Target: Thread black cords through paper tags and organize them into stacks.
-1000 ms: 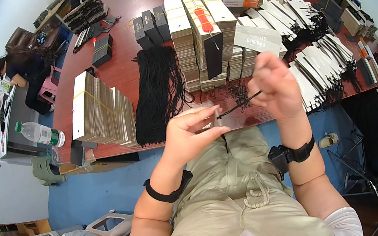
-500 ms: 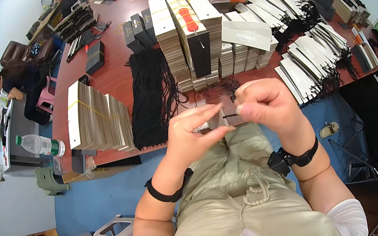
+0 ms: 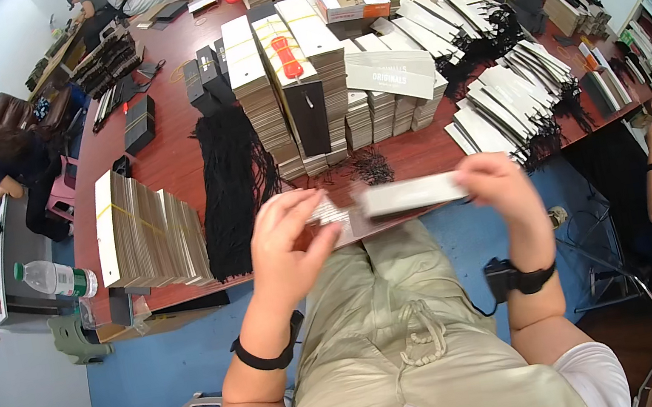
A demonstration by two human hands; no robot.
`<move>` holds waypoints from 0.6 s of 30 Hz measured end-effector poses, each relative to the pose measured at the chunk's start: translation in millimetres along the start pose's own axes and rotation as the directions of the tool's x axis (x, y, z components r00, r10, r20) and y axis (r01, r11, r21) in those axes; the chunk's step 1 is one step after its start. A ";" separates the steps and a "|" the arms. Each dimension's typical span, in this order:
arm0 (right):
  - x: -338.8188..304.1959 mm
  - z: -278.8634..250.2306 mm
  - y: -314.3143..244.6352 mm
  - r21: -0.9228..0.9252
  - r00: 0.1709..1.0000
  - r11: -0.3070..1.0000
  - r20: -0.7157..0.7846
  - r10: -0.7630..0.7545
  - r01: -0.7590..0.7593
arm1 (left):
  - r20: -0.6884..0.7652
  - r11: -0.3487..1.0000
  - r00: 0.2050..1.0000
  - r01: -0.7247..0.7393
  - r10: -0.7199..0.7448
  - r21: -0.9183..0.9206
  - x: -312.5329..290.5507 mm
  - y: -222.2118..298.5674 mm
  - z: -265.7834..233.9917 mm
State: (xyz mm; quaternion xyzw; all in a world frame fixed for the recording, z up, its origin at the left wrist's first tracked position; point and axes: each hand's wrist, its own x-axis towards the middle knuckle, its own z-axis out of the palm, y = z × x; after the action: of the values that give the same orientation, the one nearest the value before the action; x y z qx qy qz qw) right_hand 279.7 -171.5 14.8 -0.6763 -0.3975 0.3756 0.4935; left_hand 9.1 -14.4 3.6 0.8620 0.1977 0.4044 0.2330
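My right hand (image 3: 499, 181) pinches one end of a pale grey hang tag (image 3: 415, 194), held level over the table's front edge and slightly blurred. My left hand (image 3: 286, 232) is open, thumb and fingers apart, with no tag between them. Beside its fingertips, at the table edge, lies a whitish patterned piece (image 3: 330, 215) that I cannot make out. Behind the hands rests a small tangle of black strings (image 3: 370, 167). A long heap of black cords (image 3: 237, 188) spreads to the left. On the right, strung tags (image 3: 493, 119) fan out in overlapping rows.
Tall banded stacks of cards (image 3: 261, 98) stand mid-table, with a red-handled tool (image 3: 287, 56) on top. More card stacks (image 3: 146, 238) and a plastic bottle (image 3: 54, 279) are at left. An open carton (image 3: 349, 3) sits farther back. Other people work around the table.
My hands have moved apart, the right one drawing the tag to the right. The tag now shows its broad length, and my left hand has let go. The view has shifted slightly.
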 end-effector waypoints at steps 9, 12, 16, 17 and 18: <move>-19.8 -86.2 64.6 0.031 0.817 0.975 -0.540 0.202 -0.220 | -0.070 0.954 0.952 0.296 -0.299 -0.046 -4.3 -29.0 -6.2; -17.6 -91.8 81.2 -0.406 0.688 0.892 -0.706 -0.168 -0.199 | -0.039 0.940 0.939 0.342 -0.341 0.017 -4.4 -30.6 -1.8; -23.5 -75.7 54.6 -0.467 0.620 0.858 -0.744 -0.251 -0.213 | 0.059 0.952 0.964 0.247 -0.261 0.180 -6.5 -44.6 13.3; -21.9 -68.3 48.6 -0.540 0.619 0.802 -0.728 -0.295 -0.254 | 0.078 0.950 0.973 0.193 -0.218 0.245 -4.6 -42.6 16.5; -19.6 -64.2 47.2 -0.541 0.619 0.803 -0.727 -0.296 -0.251 | 0.142 0.937 0.949 0.240 -0.282 0.253 -1.9 -37.3 20.1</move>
State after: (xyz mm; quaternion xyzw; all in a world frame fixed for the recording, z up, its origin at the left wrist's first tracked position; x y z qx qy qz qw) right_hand 337.5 -222.3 -13.7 -0.8837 -0.2469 -0.1095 0.3823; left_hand 18.1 10.0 -29.9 0.8816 0.3354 0.2661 0.1987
